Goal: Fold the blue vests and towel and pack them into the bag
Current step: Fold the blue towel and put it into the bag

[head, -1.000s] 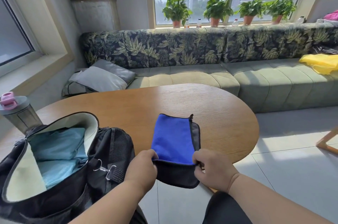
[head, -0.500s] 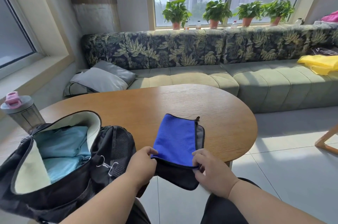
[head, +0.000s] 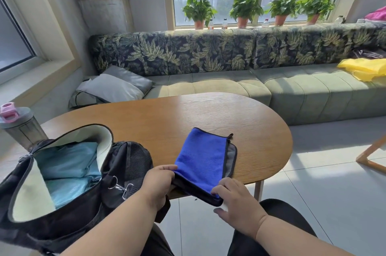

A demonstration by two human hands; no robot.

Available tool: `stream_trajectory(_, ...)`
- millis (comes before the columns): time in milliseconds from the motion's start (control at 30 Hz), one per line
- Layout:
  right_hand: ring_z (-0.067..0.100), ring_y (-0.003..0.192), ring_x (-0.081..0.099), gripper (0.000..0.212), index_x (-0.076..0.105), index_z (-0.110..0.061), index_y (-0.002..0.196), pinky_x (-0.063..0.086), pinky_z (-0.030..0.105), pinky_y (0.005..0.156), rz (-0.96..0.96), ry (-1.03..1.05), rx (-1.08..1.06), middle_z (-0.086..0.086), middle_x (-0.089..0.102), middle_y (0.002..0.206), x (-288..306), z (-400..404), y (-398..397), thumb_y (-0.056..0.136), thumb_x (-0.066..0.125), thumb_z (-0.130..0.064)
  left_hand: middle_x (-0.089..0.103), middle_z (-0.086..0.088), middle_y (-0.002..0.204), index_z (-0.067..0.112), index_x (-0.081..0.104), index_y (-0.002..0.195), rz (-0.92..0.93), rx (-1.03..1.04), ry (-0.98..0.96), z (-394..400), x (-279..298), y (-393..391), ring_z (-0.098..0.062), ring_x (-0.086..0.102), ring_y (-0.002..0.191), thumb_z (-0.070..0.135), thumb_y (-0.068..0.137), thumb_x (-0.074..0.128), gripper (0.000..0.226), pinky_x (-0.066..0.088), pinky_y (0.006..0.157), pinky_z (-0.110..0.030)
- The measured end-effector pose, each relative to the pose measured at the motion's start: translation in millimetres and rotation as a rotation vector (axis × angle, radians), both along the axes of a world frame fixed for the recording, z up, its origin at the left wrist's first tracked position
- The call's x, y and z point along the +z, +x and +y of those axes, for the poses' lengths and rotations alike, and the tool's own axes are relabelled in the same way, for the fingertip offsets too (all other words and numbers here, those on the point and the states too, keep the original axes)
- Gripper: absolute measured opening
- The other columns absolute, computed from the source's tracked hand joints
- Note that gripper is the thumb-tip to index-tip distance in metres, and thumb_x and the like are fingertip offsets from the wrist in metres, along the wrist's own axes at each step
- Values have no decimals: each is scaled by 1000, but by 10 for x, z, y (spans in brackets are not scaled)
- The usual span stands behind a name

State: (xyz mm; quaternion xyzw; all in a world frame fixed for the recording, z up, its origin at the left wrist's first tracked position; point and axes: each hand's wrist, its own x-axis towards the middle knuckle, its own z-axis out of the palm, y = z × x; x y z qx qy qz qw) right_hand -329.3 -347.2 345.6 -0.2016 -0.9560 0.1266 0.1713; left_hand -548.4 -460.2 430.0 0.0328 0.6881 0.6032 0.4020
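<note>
A folded blue towel with dark trim lies on the wooden table, its near end hanging over the front edge. My left hand pinches its near left corner. My right hand grips the near right corner, fingers on top. To the left stands an open black bag with light blue folded vests inside.
A grey shaker bottle with a pink lid stands behind the bag at the left. A green sofa with grey cushions runs behind the table, and a yellow cloth lies on it at right. A wooden frame leg is at far right.
The towel's hanging near end has been drawn up and back toward the table edge. Both hands kept their hold and shifted slightly right and away from me.
</note>
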Motion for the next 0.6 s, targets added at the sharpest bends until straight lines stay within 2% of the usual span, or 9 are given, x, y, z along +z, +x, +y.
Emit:
stream_trajectory(100, 15, 89, 55, 30, 60, -32, 97, 46, 26, 83, 92, 46, -12, -13, 52, 98, -12, 12, -37, 73, 75, -24, 65, -21, 99, -4, 68, 107, 4, 36, -16, 8, 2, -16, -31, 66, 78, -18, 93, 39, 35, 55, 43, -27)
stream_trajectory(167, 15, 85, 53, 31, 59, -30, 91, 45, 27, 80, 133, 53, -20, -13, 52, 94, -20, 38, -39, 71, 77, -14, 67, -23, 105, -3, 70, 103, 5, 40, -20, 19, -36, -35, -32, 67, 84, -18, 92, 39, 36, 58, 48, -29)
stream_trajectory(233, 15, 81, 52, 28, 57, -27, 86, 46, 28, 75, 158, 48, -27, -13, 51, 89, 11, 53, -29, 72, 76, -12, 69, -27, 111, -2, 71, 101, 21, 28, -36, 23, -53, -55, -39, 71, 94, -17, 90, 40, 36, 66, 70, -44)
stream_trajectory(267, 15, 79, 51, 27, 56, -26, 84, 45, 28, 73, 157, 40, -37, -13, 50, 88, 37, 56, -23, 73, 76, -12, 70, -30, 112, -2, 72, 99, 27, 17, -40, 24, -64, -71, -42, 72, 97, -16, 89, 41, 36, 64, 83, -53)
stream_trajectory(333, 14, 76, 48, 31, 52, -26, 81, 45, 30, 69, 153, -3, -75, -14, 46, 85, 109, 67, -13, 76, 79, -13, 73, -30, 108, 4, 76, 95, 108, -49, -78, -26, -36, -80, -37, 73, 89, -11, 89, 45, 35, 62, 90, -56)
stream_trajectory(400, 12, 72, 47, 34, 46, -27, 79, 46, 34, 64, 148, -82, -149, -12, 46, 84, 238, 88, -4, 80, 79, -19, 78, -14, 98, 19, 80, 88, 333, -186, -159, -88, 16, -122, -27, 69, 71, 0, 89, 50, 36, 64, 78, -46)
stream_trajectory(467, 14, 72, 49, 33, 45, -26, 77, 46, 35, 64, 150, -182, -230, -10, 51, 84, 420, 130, 1, 83, 78, -26, 78, -1, 89, 31, 78, 81, 536, -353, -205, -147, 124, -171, -20, 57, 55, 8, 87, 51, 36, 53, 57, -36)
stream_trajectory(533, 12, 72, 54, 31, 52, -25, 76, 45, 31, 65, 187, -310, -281, -11, 59, 79, 663, 206, -8, 82, 82, -28, 75, 0, 77, 35, 74, 82, 653, -487, -169, -159, 257, -223, -16, 49, 51, 5, 86, 51, 38, 42, 54, -29)
stream_trajectory(600, 8, 62, 54, 30, 57, -22, 76, 43, 27, 62, 197, -431, -310, -10, 62, 66, 949, 275, -42, 82, 85, -28, 71, -8, 79, 30, 67, 86, 730, -532, -73, -135, 392, -263, -15, 45, 54, 2, 87, 49, 33, 39, 56, -30)
